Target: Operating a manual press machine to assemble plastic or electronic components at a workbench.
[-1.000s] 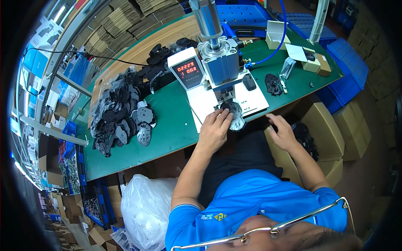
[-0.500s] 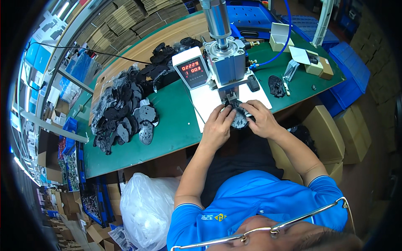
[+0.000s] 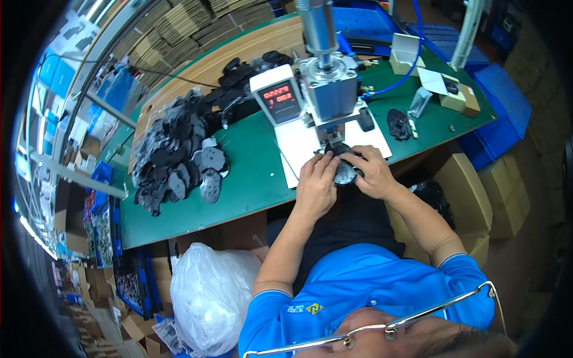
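Note:
Beneath the head of a bench press [image 3: 330,89], both my hands grip a dark, rounded plastic part [image 3: 345,175]. My left hand [image 3: 317,184] has its fingers bent over the part's left side. From the right, my right hand [image 3: 373,174] holds the opposite edge, thumb low and fingers reaching across the top. The part's far end sits under the press tool [image 3: 334,134], and my fingers hide some of it. Left of the press stands a white control box [image 3: 277,95] with a lit red display.
A large heap of black plastic parts [image 3: 173,149] covers the left of the green table [image 3: 245,191]. Right of the press lie another black part [image 3: 399,124] and small open boxes [image 3: 407,53]. A cardboard carton [image 3: 465,191] stands at lower right, a white plastic bag [image 3: 209,298] at lower left.
My right hand's fingers have shifted left across the top of the part, nearer my left fingers. Both hands still hold it under the press. The whole view has shifted slightly.

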A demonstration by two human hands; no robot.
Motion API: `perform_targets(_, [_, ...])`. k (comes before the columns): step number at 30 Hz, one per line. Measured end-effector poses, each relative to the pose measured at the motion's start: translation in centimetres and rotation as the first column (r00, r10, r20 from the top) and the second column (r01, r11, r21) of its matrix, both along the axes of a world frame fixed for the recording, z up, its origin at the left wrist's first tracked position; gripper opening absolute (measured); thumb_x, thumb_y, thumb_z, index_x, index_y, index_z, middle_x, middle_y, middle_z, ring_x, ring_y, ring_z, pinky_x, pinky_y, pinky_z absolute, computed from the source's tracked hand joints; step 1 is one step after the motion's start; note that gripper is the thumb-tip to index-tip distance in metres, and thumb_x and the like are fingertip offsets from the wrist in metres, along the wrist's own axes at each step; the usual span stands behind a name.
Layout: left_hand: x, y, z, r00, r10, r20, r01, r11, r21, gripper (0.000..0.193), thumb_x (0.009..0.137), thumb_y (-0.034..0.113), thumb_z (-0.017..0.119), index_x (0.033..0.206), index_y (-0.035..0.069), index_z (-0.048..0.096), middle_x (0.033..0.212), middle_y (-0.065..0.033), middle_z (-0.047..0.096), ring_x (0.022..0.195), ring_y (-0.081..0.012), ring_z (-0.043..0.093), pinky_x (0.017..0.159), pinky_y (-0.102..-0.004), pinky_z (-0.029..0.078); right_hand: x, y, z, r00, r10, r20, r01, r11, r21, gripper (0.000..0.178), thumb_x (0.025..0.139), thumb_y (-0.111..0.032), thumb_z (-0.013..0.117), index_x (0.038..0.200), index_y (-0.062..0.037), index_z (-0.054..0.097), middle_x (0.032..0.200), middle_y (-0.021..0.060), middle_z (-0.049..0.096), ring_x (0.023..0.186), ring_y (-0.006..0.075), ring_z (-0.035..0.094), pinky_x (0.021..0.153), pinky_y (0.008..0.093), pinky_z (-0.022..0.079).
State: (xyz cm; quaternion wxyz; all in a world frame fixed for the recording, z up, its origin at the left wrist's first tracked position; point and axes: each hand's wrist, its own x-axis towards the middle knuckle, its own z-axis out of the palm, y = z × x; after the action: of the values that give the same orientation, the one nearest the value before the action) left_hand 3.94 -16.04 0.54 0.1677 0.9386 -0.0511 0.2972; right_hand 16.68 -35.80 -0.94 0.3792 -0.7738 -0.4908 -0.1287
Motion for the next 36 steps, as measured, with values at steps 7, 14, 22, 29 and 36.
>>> perform_targets(7, [-2.5,2.5,0.7,0.999,0.014,-0.028,-0.014,1.000,0.009,0.078,0.091,0.021,0.087,0.161,0.000,0.060,0.162,-0.0238,0.063,0.157,-0.0508,0.050,0.132,-0.0649,0.038,-0.2,0.0,-1.3,0.995,-0.087,0.039,0.081,0.988,0.129,0.060,0.075,-0.003,0.071,0.134,-0.0080,0.081,0.130,0.0198,0.071,0.122,0.0423,0.066,0.108,0.0525,0.050])
perform_targets(14, [-8.2,19.2,-1.3,0.704,0.710,0.013,-0.707,0.700,0.098,0.081,0.088,0.027,0.093,0.155,-0.002,0.057,0.154,-0.0258,0.064,0.144,-0.0483,0.058,0.124,-0.0602,0.045,-0.5,0.6,-1.1,0.995,-0.094,0.041,0.085,0.978,0.190,0.054,0.076,-0.005,0.071,0.129,-0.0068,0.083,0.123,0.0181,0.071,0.117,0.0408,0.067,0.103,0.0511,0.050])
perform_targets(22, [-11.6,25.7,-2.2,0.482,0.848,-0.220,-0.816,0.526,0.239,0.056,0.111,0.033,0.073,0.154,-0.001,0.064,0.138,-0.0265,0.077,0.123,-0.0488,0.072,0.104,-0.0582,0.059,-0.1,0.9,-1.7,0.995,-0.096,0.038,0.085,0.973,0.217,0.055,0.074,-0.004,0.074,0.128,-0.0109,0.084,0.124,0.0162,0.073,0.116,0.0384,0.069,0.102,0.0510,0.051])
perform_targets(29, [-12.0,23.1,-2.6,0.569,0.815,0.106,-0.817,0.576,-0.043,0.042,0.117,0.028,0.062,0.136,-0.008,0.073,0.129,-0.0289,0.074,0.120,-0.0502,0.068,0.106,-0.0567,0.054,0.0,0.3,-2.3,0.993,-0.116,0.035,0.108,0.979,0.174,0.051,0.081,-0.015,0.083,0.132,-0.0142,0.083,0.127,0.0149,0.072,0.117,0.0367,0.069,0.103,0.0492,0.050])
perform_targets(36, [-9.9,14.6,-0.8,0.915,0.373,0.157,-0.049,0.489,-0.871,0.021,0.116,0.010,0.071,0.135,0.001,0.073,0.122,-0.0078,0.080,0.106,-0.0144,0.076,0.085,-0.0306,0.062,-0.2,0.4,-2.1,0.993,-0.116,0.035,0.108,0.980,0.167,0.054,0.078,-0.009,0.080,0.132,-0.0141,0.083,0.127,0.0149,0.072,0.118,0.0367,0.069,0.102,0.0493,0.050])
